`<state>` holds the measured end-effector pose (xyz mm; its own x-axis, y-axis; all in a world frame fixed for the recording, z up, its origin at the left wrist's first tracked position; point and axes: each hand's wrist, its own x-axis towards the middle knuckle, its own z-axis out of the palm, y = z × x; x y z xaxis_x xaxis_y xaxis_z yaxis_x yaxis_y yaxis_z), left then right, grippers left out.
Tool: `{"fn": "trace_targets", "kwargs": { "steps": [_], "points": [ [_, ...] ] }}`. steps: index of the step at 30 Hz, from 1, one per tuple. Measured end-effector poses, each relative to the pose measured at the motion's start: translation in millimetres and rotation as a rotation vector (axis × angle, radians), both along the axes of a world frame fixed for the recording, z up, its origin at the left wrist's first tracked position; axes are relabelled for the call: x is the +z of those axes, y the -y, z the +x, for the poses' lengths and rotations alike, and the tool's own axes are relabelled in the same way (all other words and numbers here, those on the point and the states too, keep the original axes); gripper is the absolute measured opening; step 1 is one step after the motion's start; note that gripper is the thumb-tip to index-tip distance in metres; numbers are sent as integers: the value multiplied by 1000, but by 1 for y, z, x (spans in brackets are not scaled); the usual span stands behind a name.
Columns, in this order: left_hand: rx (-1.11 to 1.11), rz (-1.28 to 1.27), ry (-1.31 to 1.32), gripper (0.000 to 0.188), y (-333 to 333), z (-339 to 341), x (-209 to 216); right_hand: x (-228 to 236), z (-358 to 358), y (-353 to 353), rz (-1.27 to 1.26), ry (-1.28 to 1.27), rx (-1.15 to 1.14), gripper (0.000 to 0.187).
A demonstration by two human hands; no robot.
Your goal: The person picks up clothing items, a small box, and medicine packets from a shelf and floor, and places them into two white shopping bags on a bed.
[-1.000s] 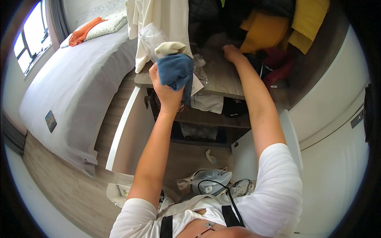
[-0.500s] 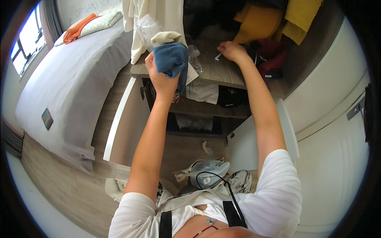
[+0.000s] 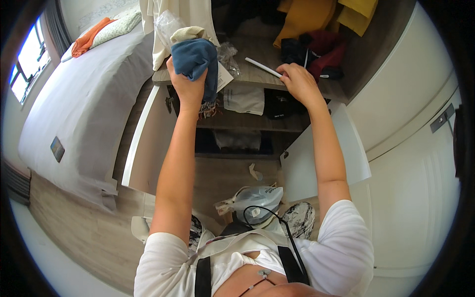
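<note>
Left hand (image 3: 188, 91) grips blue cloth (image 3: 195, 57); right hand (image 3: 301, 84) pinches white stick (image 3: 262, 66).

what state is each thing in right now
left hand, gripping blue cloth
blue cloth, bunched
right hand, gripping white stick
white stick, held aslant
left door, open
right door, open
clear wrapper, crumpled
orange cloth, lying on bed

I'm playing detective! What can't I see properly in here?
Head view, left hand: most fingers hidden by the blue cloth.
Head view, white stick: near end hidden by the right hand.
Head view, bright yellow cloth: top cut off by the upper edge.
</note>
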<state>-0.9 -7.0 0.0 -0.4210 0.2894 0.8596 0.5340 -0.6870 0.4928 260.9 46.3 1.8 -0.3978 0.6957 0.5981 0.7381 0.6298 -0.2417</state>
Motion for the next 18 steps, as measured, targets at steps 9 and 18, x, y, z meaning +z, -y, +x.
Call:
{"fn": "trace_targets", "kwargs": {
  "steps": [9, 18],
  "points": [
    [-417, -130, 584, 33, 77, 34, -28, -7, 16, 66, 51, -405, 93, 12],
    [-932, -491, 1084, 36, 125, 40, -107, -24, 13, 108, -132, -800, 257, 20]
  ]
}}
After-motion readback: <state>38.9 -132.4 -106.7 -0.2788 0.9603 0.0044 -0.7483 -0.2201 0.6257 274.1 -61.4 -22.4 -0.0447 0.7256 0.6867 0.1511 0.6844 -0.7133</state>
